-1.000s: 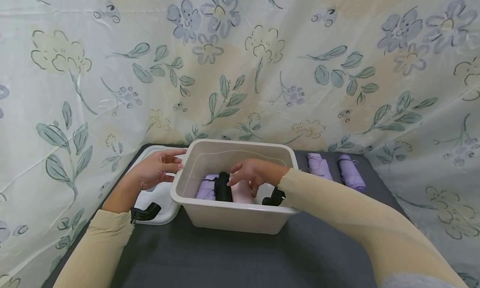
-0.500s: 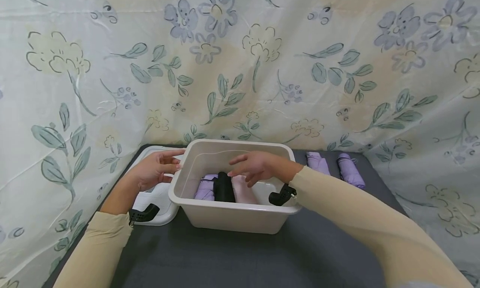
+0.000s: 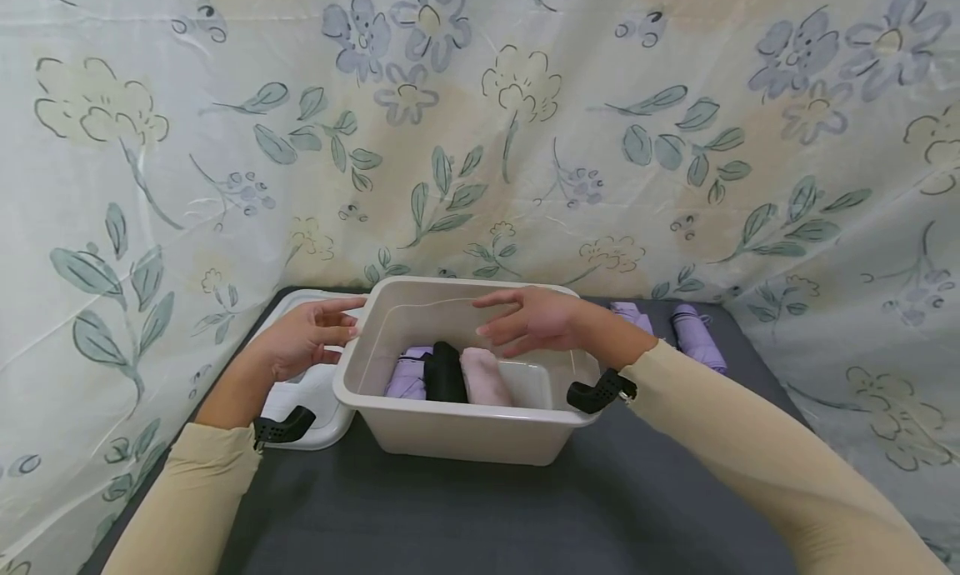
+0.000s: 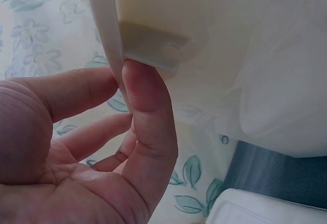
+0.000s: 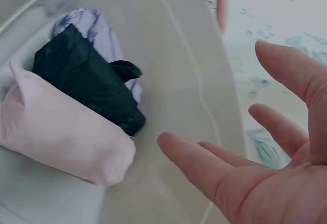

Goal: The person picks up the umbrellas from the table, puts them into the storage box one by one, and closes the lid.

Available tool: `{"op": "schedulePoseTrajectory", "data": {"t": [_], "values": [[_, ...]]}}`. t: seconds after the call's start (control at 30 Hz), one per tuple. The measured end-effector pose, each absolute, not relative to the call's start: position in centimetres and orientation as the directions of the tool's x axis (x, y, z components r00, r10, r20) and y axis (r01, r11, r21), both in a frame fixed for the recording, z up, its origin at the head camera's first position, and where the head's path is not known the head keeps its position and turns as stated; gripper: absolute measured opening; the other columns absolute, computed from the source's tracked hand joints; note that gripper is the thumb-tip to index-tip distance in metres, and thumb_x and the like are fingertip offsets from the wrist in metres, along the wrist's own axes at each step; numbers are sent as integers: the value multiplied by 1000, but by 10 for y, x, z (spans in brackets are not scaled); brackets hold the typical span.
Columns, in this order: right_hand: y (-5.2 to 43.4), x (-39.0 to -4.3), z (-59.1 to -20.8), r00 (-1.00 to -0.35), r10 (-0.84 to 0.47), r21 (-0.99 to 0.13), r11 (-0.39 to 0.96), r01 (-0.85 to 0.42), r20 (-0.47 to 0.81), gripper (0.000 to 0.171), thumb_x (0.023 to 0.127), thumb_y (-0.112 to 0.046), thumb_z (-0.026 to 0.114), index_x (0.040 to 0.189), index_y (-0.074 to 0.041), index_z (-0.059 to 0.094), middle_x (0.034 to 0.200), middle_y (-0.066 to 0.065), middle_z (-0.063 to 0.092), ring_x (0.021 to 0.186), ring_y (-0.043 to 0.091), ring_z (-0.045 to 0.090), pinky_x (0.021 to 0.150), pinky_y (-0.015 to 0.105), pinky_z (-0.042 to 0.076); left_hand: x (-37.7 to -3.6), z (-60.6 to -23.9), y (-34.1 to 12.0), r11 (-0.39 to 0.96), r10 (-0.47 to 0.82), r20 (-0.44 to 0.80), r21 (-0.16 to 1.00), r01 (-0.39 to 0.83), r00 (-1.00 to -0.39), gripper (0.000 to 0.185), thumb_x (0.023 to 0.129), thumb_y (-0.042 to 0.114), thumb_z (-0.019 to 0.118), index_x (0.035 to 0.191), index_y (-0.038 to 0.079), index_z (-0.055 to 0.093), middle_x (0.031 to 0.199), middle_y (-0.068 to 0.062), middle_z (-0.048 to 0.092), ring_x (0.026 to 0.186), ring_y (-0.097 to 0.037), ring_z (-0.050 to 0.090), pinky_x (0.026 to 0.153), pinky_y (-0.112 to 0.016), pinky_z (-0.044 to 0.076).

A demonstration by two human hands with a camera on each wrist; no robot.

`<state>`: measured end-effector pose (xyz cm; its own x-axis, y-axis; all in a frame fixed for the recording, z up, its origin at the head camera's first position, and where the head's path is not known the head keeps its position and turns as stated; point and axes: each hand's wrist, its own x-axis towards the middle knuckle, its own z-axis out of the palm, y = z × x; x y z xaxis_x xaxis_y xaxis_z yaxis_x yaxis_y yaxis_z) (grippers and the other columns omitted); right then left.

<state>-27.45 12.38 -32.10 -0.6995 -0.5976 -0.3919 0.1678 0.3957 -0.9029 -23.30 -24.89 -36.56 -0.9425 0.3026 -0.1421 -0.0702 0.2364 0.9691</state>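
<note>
Right hand (image 3: 536,321): hovered empty, fingers spread, above bin (image 3: 457,432); purple rolls (image 3: 697,337) lay right, long axes near-to-far.
Left hand (image 3: 303,337): pinched bin's left rim.

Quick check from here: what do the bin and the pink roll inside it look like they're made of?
The bin: probably moulded plastic, cream and smooth; its thin wall shows light through in the left wrist view, with a rolled rim. The pink roll: seemingly soft matte fabric, with rounded ends and faint creases. The left hand holds the bin's rim.
</note>
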Motion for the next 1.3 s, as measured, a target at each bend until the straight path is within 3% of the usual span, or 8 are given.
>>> {"op": "schedulePoseTrajectory", "data": {"t": [0.3, 0.53, 0.7, 0.93, 1.1, 1.3], "values": [[156, -271, -317, -744, -606, -947, 298, 119, -283, 65, 100, -6, 63, 159, -14, 37, 163, 19, 36, 141, 35, 50, 113, 54, 44, -233, -364, -248, 221, 307, -145, 972, -78, -941, 72, 100, 18, 67, 161, 7, 30, 113, 1, 63, 103, -12, 66, 88, -34, 59], [177, -264, -316, -782, -586, -967, 243, 81, -213, 66, 100, -5, 63, 160, -11, 34, 161, 25, 35, 145, 40, 44, 114, 55, 43, -233, -367, -250, 228, 300, -138, 971, -70, -944, 74, 99, 21, 69, 161, 9, 30, 115, 1, 62, 106, -13, 65, 90, -34, 59], [193, -261, -315, -831, -536, -976, 214, 39, -150, 66, 100, -3, 63, 159, -8, 35, 160, 26, 38, 145, 41, 44, 110, 49, 47, -233, -368, -249, 210, 303, -126, 976, -63, -945, 71, 100, 17, 68, 160, 7, 32, 112, 1, 64, 102, -11, 67, 88, -33, 60], [224, -257, -313, -910, -414, -970, 214, -114, 15, 61, 98, -18, 70, 153, -10, 46, 153, 20, 50, 120, 16, 68, 99, 34, 55, -232, -366, -247, 235, 288, -128, 970, -59, -949, 73, 98, 20, 70, 160, 8, 33, 113, 1, 62, 103, -12, 66, 88, -33, 60], [249, -256, -313, -944, -317, -967, 201, -159, 90, 62, 98, -22, 70, 154, -11, 45, 149, 11, 53, 118, 7, 67, 98, 27, 55, -231, -366, -247, 238, 278, -129, 969, -62, -952, 74, 98, 21, 70, 160, 9, 33, 114, 1, 61, 105, -13, 66, 90, -33, 59], [283, -265, -329, -968, -192, -912, 347, -220, 160, 61, 100, -35, 66, 154, -11, 46, 153, 14, 51, 111, -4, 64, 93, 17, 54, -231, -367, -248, 228, 285, -126, 972, -60, -950, 72, 99, 19, 69, 160, 7, 33, 115, 0, 61, 103, -12, 66, 88, -34, 60]]}}
